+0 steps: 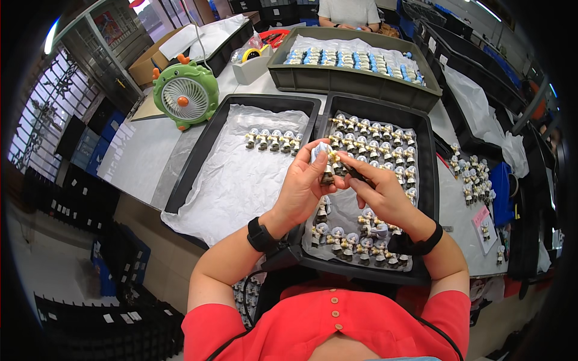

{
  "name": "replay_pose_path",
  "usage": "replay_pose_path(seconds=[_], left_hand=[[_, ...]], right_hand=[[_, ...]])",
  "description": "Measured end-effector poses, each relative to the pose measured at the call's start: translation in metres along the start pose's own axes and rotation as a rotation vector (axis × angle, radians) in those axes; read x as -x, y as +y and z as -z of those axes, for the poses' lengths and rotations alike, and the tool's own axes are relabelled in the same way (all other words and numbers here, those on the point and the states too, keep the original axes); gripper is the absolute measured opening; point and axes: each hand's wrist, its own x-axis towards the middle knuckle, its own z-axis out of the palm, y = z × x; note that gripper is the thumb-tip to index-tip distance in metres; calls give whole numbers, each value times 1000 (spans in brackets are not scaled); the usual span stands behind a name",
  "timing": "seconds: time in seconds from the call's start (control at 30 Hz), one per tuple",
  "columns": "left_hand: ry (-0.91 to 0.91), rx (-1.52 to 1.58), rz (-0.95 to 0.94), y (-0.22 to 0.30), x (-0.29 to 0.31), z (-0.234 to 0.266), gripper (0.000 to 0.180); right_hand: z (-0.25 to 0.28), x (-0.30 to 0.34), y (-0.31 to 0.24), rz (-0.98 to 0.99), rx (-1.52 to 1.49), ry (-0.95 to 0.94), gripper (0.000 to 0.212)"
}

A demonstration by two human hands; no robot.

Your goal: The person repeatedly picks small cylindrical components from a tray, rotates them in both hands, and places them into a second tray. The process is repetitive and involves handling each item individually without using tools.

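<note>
Between the fingers of my left hand (pixel 295 185) is a small figurine (pixel 328 165) with pale hair, a white and gold body and a dark base. My right hand (pixel 386 191) grips a slim dark pen-like tool (pixel 357 172), its front end close to the figurine; whether the tip touches it I cannot tell. Both hands are above the inner side of a black tray (pixel 427 180), where similar figurines (pixel 361 142) lie in rows. Just left of it, a second black tray (pixel 194 165) lined with white paper (pixel 235 174) bears one short row of figurines (pixel 275 140).
Behind the trays stands a large olive crate (pixel 355 81) with blue-and-white figurines. A green fan (pixel 185 95) and a white tape holder (pixel 253 68) are at the back left. More figurines (pixel 475 179) are heaped on the right. Across the table sits another person (pixel 348 12).
</note>
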Motion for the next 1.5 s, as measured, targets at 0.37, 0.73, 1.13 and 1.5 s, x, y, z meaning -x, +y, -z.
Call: replay_pose_path(seconds=[0.37, 0.73, 1.13, 1.5], left_hand=[[11, 9, 3, 0, 0, 0, 44], [-1, 7, -7, -1, -1, 1, 41], [-3, -91, -70, -3, 0, 2, 43], [-5, -104, -70, -1, 0, 1, 41]], right_hand=[[-3, -2, 6, 183, 163, 55, 44], [0, 1, -3, 65, 98, 27, 47], [-2, 1, 0, 219, 291, 59, 49], [-1, 0, 0, 31, -26, 20, 44]])
